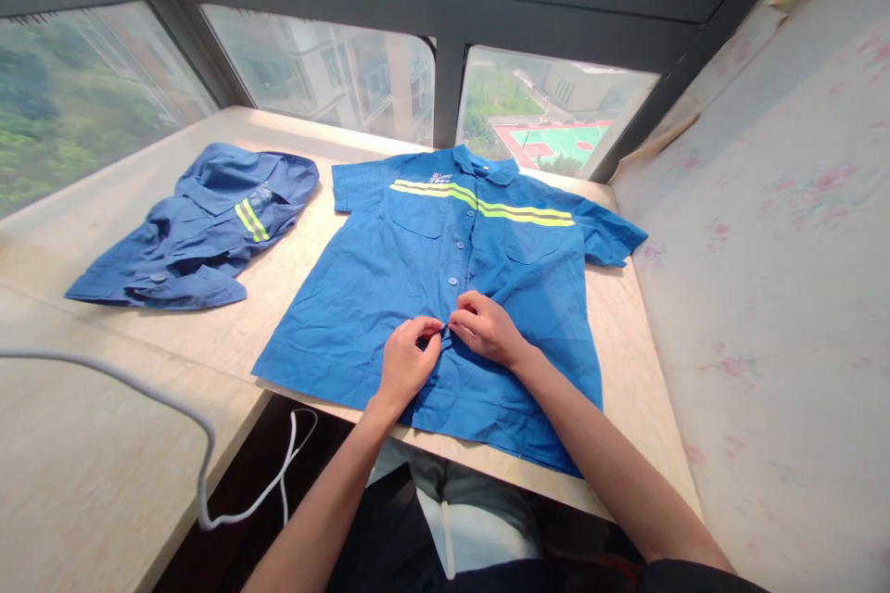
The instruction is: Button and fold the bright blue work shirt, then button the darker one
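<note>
A blue short-sleeved work shirt [410, 269] lies spread face up, its collar away from me and two yellow-green reflective stripes across the chest. Pale buttons [453, 282] run down its front placket. At the lower part of the placket, my left hand [410, 357] pinches the fabric from the left. My right hand [487, 329] pinches the same spot from the right, its fingertips nearly touching the left ones. The fabric between them is slightly raised. Whatever button is there is hidden by my fingers.
A second blue garment [201, 232] with reflective stripes lies crumpled at the left on the pale countertop [306, 324]. A white cable [159, 398] loops over the left front edge. Windows [334, 74] stand behind, and a floral-papered wall [765, 278] borders the right.
</note>
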### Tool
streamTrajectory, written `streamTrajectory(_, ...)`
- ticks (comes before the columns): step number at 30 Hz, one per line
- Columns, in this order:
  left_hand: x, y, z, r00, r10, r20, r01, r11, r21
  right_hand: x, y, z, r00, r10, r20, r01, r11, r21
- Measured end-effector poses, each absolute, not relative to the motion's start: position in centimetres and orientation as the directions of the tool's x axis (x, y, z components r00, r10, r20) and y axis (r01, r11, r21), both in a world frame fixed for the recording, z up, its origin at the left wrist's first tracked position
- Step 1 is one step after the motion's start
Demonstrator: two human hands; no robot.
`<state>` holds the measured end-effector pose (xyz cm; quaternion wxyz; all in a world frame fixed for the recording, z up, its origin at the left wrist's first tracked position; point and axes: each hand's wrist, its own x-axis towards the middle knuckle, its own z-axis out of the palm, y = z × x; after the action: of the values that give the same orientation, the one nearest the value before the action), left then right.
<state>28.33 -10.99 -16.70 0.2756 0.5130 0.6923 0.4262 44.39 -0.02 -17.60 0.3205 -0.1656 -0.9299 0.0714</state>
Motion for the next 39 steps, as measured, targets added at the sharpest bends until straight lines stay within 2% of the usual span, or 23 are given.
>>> streamTrajectory(6, 28.3, -11.1, -16.6, -0.337, 0.941, 0.023, 0.427, 0.131, 0.895, 44.4, -0.2, -17.3, -0.717, 0.305, 0.627, 0.268, 0.951, -0.155)
streamTrajectory(9, 28.3, -11.0, -16.5, -0.344, 0.939, 0.008, 0.398, 0.138, 0.907, 44.5, -0.3, -17.3, -0.757, 0.315, 0.573, 0.270, 0.949, -0.166)
streamTrajectory(15, 28.2, -11.0, -16.4, -0.353, 0.935, -0.012, 0.369, 0.151, 0.917, 44.6, -0.9, -17.0, -0.790, 0.416, 0.450, 0.339, 0.908, -0.244)
streamTrajectory(20, 28.3, -11.1, -16.2, -0.353, 0.936, 0.005, 0.358, 0.130, 0.925, 45.2, -1.3, -16.5, -0.811, 0.490, 0.319, 0.346, 0.842, -0.413)
streamTrajectory(25, 28.2, -11.2, -16.2, -0.332, 0.943, 0.024, 0.392, 0.115, 0.913, 44.8, -1.5, -15.8, -0.769, 0.632, 0.097, 0.426, 0.619, -0.660)
streamTrajectory(30, 28.3, -11.3, -16.2, -0.334, 0.941, 0.057, 0.423, 0.095, 0.901, 44.0, -1.7, -14.9, -0.711, 0.702, -0.034, 0.502, 0.473, -0.724)
streamTrajectory(39, 28.3, -11.2, -16.6, -0.425, 0.900, 0.096, 0.426, 0.105, 0.899, 43.8, -1.5, -14.8, -0.678, 0.726, -0.114, 0.466, 0.305, -0.831)
